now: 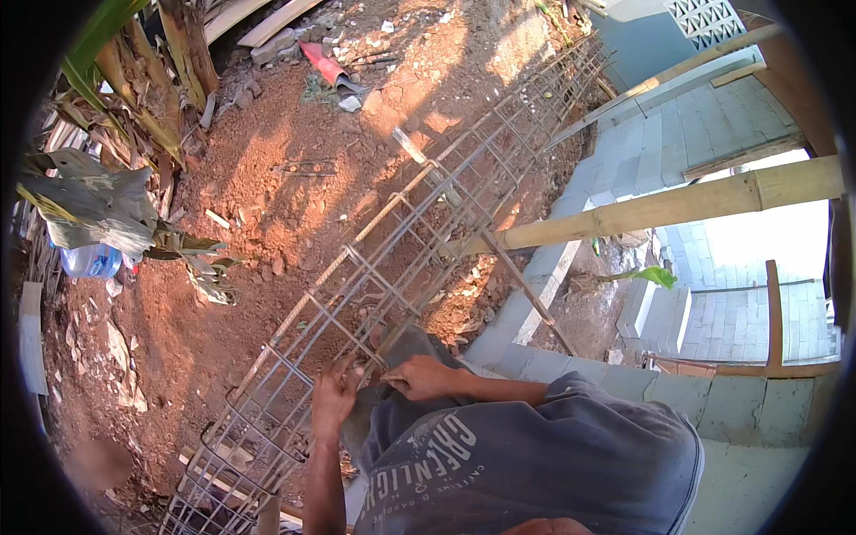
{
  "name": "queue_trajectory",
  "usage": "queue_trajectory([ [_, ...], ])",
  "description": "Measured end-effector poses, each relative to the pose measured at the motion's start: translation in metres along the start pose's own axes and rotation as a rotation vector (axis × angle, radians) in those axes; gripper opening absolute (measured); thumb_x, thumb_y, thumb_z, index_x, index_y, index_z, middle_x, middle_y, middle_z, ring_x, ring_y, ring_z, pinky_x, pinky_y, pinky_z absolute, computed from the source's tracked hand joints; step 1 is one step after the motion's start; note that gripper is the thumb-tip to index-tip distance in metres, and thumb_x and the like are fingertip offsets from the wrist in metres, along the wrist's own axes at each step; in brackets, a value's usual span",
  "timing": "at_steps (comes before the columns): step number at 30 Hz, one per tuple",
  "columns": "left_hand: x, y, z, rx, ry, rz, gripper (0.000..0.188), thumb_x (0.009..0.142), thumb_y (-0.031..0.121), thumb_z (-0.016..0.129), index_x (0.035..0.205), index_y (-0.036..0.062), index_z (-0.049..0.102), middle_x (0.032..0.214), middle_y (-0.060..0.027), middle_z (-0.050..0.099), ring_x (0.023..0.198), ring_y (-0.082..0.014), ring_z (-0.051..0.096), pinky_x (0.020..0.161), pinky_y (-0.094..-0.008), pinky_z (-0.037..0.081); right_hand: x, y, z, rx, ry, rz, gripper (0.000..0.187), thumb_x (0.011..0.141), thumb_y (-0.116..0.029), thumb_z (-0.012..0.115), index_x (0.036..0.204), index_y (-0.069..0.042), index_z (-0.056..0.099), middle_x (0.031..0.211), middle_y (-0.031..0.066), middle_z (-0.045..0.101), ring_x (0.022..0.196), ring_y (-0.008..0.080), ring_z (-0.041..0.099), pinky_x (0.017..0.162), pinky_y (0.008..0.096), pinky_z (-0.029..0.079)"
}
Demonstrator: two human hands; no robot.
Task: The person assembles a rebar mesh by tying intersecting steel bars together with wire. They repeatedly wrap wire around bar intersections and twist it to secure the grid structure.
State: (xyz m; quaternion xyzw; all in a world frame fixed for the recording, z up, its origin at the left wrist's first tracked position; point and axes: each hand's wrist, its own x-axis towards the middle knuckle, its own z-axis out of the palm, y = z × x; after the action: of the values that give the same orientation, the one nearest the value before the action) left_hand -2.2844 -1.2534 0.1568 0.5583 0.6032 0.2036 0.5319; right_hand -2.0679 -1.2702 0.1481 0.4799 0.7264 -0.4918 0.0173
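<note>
A long rebar cage (392,241) of thin steel bars and square stirrups runs diagonally from the lower left to the upper right, right in front of me. My left hand (333,398) is at its near side, with the fingers curled round a bar beside a stirrup. Close to it, my right hand (423,378) is closed in a pinch, pointing left toward the same spot on the cage. Whatever sits between the right fingers is too small to make out. The two hands are a short gap apart, near my knee.
A bamboo pole (642,214) reaches from the right to the cage. Grey block walls (695,401) stand at the right. Reddish soil (259,205) lies beyond the cage, with a red object (323,64). Dry banana leaves (98,201) hang at the left near a plastic bottle (91,260).
</note>
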Motion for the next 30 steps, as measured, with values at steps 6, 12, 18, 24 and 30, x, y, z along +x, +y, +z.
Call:
queue_trajectory([
  [6, -0.042, -0.013, 0.018, -0.435, -0.007, -0.141, 0.029, 0.091, 0.020, 0.064, 0.108, -0.0024, 0.068, 0.091, -0.0099, 0.070, 0.082, -0.0131, 0.064, 0.075, -0.0289, 0.049, -0.014, -0.019, -0.006, 0.150, 0.262, -0.154, 0.036, 0.088, -0.008, 0.055, 0.122, -0.012, 0.064, 0.084, 0.0215, 0.066, 0.072, 0.0385, 0.063, 0.065, 0.0461, 0.047],
  [12, -0.062, -0.029, 0.029, -0.730, -0.117, -0.213, 0.021, 0.093, 0.012, 0.062, 0.108, -0.0029, 0.068, 0.090, -0.0096, 0.070, 0.076, -0.0160, 0.066, 0.065, -0.0283, 0.053, -0.027, -0.056, -0.021, 0.216, 0.196, -0.016, 0.041, 0.082, -0.008, 0.055, 0.122, -0.010, 0.064, 0.076, 0.0182, 0.065, 0.062, 0.0319, 0.062, 0.059, 0.0398, 0.048],
  [18, -0.087, -0.040, 0.024, 0.066, -0.091, 0.174, 0.016, 0.087, 0.010, 0.062, 0.096, -0.0005, 0.069, 0.083, -0.0136, 0.070, 0.078, -0.0279, 0.068, 0.072, -0.0404, 0.053, -0.034, -0.039, 0.011, 0.103, -0.024, -0.052, 0.035, 0.079, -0.006, 0.056, 0.112, -0.010, 0.070, 0.087, 0.0151, 0.070, 0.072, 0.0335, 0.065, 0.067, 0.0386, 0.051],
  [24, -0.061, -0.064, 0.039, 0.137, 0.034, 0.232, 0.022, 0.082, 0.007, 0.058, 0.101, 0.0008, 0.068, 0.100, -0.0187, 0.067, 0.094, -0.0389, 0.063, 0.082, -0.0467, 0.050, -0.041, -0.002, 0.026, 0.110, 0.072, 0.104, 0.030, 0.081, -0.007, 0.055, 0.106, -0.008, 0.072, 0.099, 0.0173, 0.070, 0.087, 0.0336, 0.067, 0.079, 0.0396, 0.053],
  [30, 0.018, -0.118, 0.056, 0.404, 0.066, 0.009, 0.030, 0.085, 0.007, 0.056, 0.114, 0.0016, 0.064, 0.112, -0.0248, 0.062, 0.108, -0.0403, 0.059, 0.090, -0.0475, 0.049, -0.070, 0.036, 0.039, 0.246, 0.245, 0.261, 0.030, 0.087, -0.007, 0.055, 0.112, -0.007, 0.070, 0.102, 0.0163, 0.071, 0.087, 0.0254, 0.069, 0.079, 0.0337, 0.052],
])
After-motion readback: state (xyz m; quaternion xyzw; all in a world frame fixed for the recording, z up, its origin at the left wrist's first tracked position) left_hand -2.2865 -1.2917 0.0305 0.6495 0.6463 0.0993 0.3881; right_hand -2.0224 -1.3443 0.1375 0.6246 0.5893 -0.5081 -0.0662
